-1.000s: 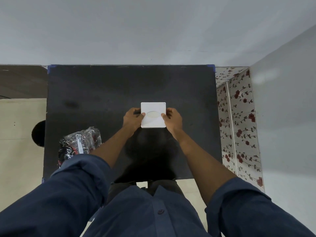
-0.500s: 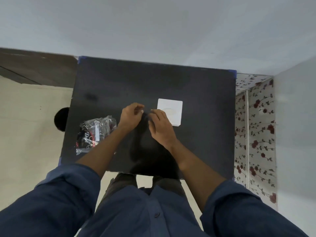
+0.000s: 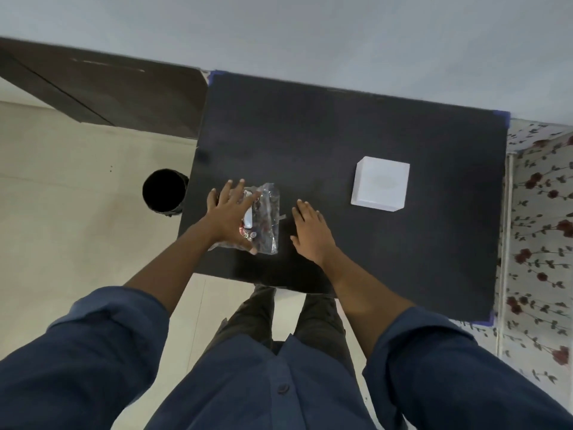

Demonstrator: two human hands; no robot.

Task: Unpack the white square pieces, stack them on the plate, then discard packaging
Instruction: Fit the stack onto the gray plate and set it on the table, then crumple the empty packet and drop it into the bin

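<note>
The left hand (image 3: 228, 217), fingers (image 3: 238, 189) spread, lies over a crumpled clear plastic wrapper (image 3: 266, 221) on the black bench (image 3: 341, 135). The right hand (image 3: 310, 231) rests flat beside it. A white square stack (image 3: 380, 187) sits well apart.

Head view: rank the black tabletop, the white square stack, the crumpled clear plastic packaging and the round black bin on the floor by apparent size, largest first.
1. Black tabletop, by far.
2. White square stack.
3. Round black bin and crumpled clear plastic packaging: too close to rank. The left hand covers part of the packaging, and the bin sits lower, farther from the camera.
</note>
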